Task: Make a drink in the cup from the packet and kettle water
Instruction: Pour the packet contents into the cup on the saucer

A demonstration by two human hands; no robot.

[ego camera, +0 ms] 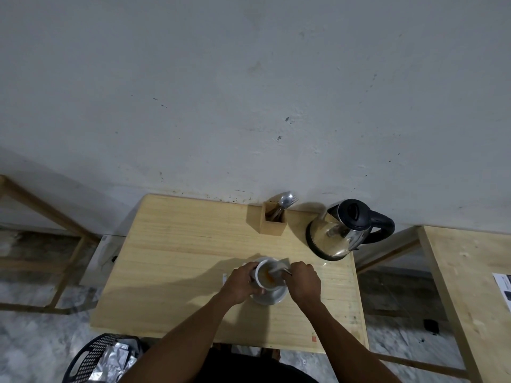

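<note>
A white cup [266, 275] with orange-brown drink inside stands tilted on a white saucer [273, 297] near the middle of the wooden table [177, 258]. My left hand [243, 283] grips the cup's left side. My right hand [302, 280] is closed on a spoon [279, 270] whose bowl is in the cup. The steel kettle [341, 230] with a black lid and handle stands at the table's back right. Behind my left hand a scrap of white packet [224, 278] peeks out.
A wooden holder [272, 221] with spoons and a fork stands at the back, left of the kettle. A black basket [96, 357] with silver packets sits on the floor at front left. A second wooden table [470, 286] is to the right, a wooden frame [55, 244] to the left.
</note>
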